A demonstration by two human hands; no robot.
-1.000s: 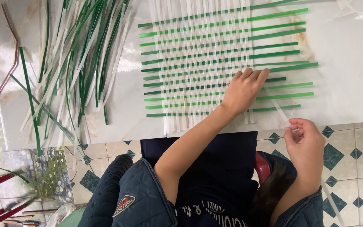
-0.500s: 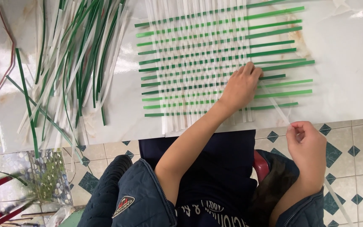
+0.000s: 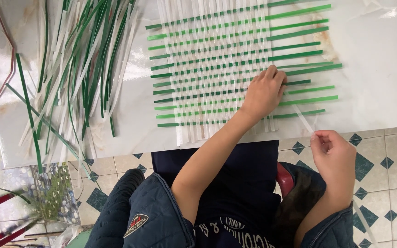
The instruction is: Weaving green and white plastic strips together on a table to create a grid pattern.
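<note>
**A:** Start nearest the body. What's the right hand (image 3: 334,160) doing?

**B:** It sits at about five o'clock, off the table edge, over the tiled floor (image 3: 391,151). Thumb and forefinger are pinched closed on the near end of a white strip (image 3: 303,120), which runs up toward eleven o'clock into the weave.

**A:** And the left hand (image 3: 263,94)?

**B:** Farther out, near the middle of the view. It lies flat with fingers spread on the woven mat (image 3: 217,69), gripping nothing, just pressing the lower right part of the mat onto the white table (image 3: 373,69).

**A:** How should this step be handled well?

**B:** I'd judge the strip wants a steady, low pull along its own line, so it slides over and under the green strips (image 3: 309,98) without buckling. The flat hand should press close to where the strip travels, keeping the rows from bunching or skewing.

**A:** Anything farther off?

**B:** At ten o'clock, a loose pile of spare strips (image 3: 74,64), green and white, well apart from the mat.
</note>
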